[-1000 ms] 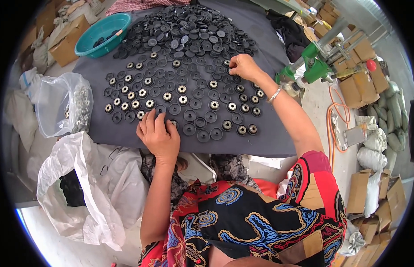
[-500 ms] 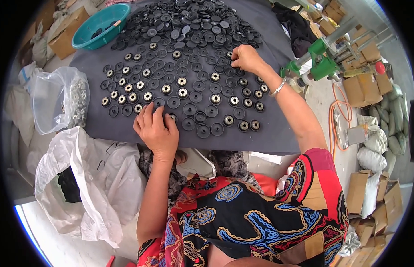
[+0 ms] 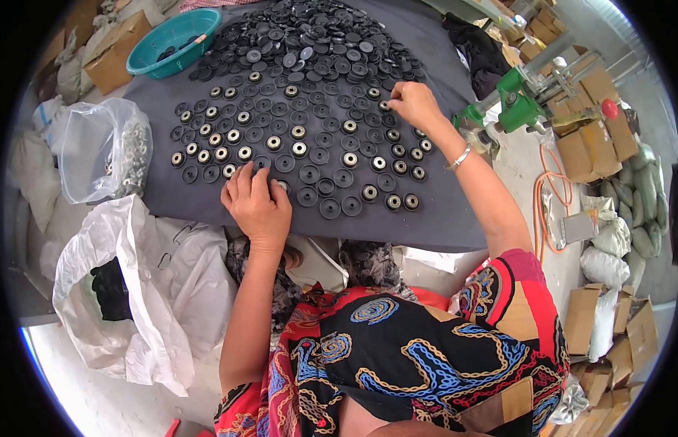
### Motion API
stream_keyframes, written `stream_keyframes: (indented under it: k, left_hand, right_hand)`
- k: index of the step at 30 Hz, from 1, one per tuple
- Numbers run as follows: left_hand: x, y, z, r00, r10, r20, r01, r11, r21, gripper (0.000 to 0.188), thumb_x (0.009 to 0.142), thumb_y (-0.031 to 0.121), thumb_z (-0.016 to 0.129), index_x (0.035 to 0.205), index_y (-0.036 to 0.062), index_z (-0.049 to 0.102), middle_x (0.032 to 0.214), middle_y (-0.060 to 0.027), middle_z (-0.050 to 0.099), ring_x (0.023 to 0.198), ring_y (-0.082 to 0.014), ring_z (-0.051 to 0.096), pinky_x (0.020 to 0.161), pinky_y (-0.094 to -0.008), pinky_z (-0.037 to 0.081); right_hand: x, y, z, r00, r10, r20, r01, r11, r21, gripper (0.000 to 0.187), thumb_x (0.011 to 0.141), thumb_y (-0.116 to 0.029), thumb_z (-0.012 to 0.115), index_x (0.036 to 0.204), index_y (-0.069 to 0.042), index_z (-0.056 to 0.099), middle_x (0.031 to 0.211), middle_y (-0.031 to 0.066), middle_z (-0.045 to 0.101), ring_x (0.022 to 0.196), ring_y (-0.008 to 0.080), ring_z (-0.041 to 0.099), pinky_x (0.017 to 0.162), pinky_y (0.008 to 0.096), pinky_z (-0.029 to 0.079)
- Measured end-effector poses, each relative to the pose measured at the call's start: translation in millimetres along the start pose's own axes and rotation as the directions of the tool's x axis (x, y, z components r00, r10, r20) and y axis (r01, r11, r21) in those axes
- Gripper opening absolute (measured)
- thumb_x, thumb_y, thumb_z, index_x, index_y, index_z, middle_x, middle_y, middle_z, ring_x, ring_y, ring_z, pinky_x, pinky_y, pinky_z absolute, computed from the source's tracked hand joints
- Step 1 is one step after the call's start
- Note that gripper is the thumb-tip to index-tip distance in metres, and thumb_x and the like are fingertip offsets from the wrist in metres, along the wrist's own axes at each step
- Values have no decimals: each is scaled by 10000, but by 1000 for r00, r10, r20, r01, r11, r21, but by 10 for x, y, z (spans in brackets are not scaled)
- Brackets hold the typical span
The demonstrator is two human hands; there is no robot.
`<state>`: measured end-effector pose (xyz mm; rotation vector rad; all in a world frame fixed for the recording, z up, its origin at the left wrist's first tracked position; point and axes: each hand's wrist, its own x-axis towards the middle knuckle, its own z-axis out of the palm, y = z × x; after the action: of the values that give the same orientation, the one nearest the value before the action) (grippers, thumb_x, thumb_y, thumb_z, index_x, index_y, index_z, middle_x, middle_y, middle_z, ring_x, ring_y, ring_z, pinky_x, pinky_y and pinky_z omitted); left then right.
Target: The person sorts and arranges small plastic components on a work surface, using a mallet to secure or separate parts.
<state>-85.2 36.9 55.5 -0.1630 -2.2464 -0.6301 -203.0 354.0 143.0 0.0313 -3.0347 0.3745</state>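
Rows of round black plastic wheels [image 3: 309, 174] lie on a dark cloth-covered table. Many have a silver metal bearing [image 3: 350, 158] in the centre; others show a bare hub. My right hand [image 3: 418, 108] is at the right end of the rows, thumb and fingers pinched at a bearing [image 3: 384, 105] on a wheel. My left hand [image 3: 257, 207] rests palm down by the near-left rows, fingers bent and somewhat apart, fingertips beside a bare wheel [image 3: 262, 162]. One bearing-fitted wheel [image 3: 283, 186] shows partly beside its index finger. The space beneath the left palm is hidden.
A heap of black wheels [image 3: 310, 44] covers the far table. A teal basin [image 3: 146, 62] stands far left. A clear bag of metal parts [image 3: 128, 156] sits at the left edge, above a white sack [image 3: 139, 284]. A green machine [image 3: 515, 102] stands to the right.
The view has shifted slightly. My right hand has moved a little nearer and right, uncovering a wheel with a bearing where its fingers were. My left hand stays in about the same place.
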Motion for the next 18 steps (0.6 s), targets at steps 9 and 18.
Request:
stream_keyframes:
  k: [9,18]
  left_hand:
    - [3,9,2,1000,-8,1,8,1000,8,233,735,105,665,966,73,666,1113,-102,634,1059,-303,574,958,-453,387]
    - [-7,-6,-5,1000,-18,2,18,1000,15,232,731,106,665,961,77,665,1114,-95,634,1065,-297,571,962,-452,384]
  right_hand:
    - [-102,-150,49,981,48,187,-12,981,-193,280,721,-195,711,978,-84,702,999,131,700,963,314,663,831,405,532]
    - [-177,-13,182,999,9,44,-8,1000,-16,297,684,-166,691,958,-52,685,938,209,682,909,349,659,800,407,519]
